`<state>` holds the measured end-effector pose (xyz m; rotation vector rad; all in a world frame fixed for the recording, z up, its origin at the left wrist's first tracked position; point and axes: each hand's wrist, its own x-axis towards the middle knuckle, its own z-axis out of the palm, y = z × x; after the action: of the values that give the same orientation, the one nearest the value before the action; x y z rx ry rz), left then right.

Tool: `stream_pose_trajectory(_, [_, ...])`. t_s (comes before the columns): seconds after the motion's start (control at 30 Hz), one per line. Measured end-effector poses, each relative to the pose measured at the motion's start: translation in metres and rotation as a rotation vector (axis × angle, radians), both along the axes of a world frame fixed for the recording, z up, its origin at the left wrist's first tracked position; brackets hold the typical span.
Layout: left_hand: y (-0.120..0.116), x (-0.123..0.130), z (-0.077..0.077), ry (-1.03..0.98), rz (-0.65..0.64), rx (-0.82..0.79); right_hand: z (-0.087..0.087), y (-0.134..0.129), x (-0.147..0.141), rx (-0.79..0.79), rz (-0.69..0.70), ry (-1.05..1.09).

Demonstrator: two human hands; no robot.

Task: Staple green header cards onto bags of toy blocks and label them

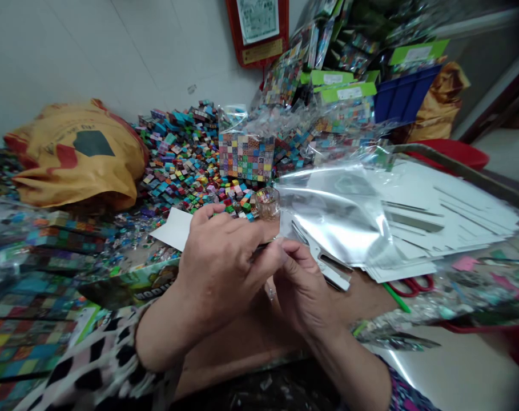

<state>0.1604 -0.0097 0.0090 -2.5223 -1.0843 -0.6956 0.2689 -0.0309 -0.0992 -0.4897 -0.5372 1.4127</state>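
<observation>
Fingertips (280, 253) of the bare left hand (222, 260) and bare right hand (304, 282) are meeting in closed pinches, any contents hidden. A white-and-grey metal stapler (340, 278) is lying just beside the right hand.

1 small, thin object (266, 242) sits pinched at the fingertips of the left hand (222, 260) and right hand (304, 282), just off the view's centre toward 6 o'clock; only a narrow, dark sliver shows, the rest covered, its shape unclear

Brown tabletop (368, 299) — multicoloured cubes (173, 151) heaped behind, clear cup (268, 206), stapler (338, 279), white sheets (477, 220) at right, red-handled scissors (429, 282)
</observation>
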Motion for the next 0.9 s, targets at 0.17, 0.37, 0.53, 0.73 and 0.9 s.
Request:
stream_pose_trajectory(0.17, [0.0, 0.0, -0.001, -0.005, 0.001, 0.062, 0.009, 0.004, 0.002, -0.115, 0.138, 0.056])
stream_pose_trajectory(0.37, [-0.001, -0.001, 0.001, -0.045, -0.061, -0.02, 0.008, 0.007, 0.011, -0.096, 0.272, 0.022])
stream_pose_trajectory(0.53, [0.001, -0.008, 0.008, 0.059, -0.157, -0.149, 0.012, 0.008, 0.02, -0.077, 0.334, -0.038])
stream_pose_trajectory(0.73, [0.003, -0.012, 0.012, 0.097, -0.168, -0.19, 0.014, 0.003, 0.017, -0.113, 0.302, -0.037])
stream_pose_trajectory(0.9, [0.004, -0.011, 0.011, 0.106, -0.148, -0.151, 0.005, -0.011, 0.01, 0.161, -0.325, -0.649])
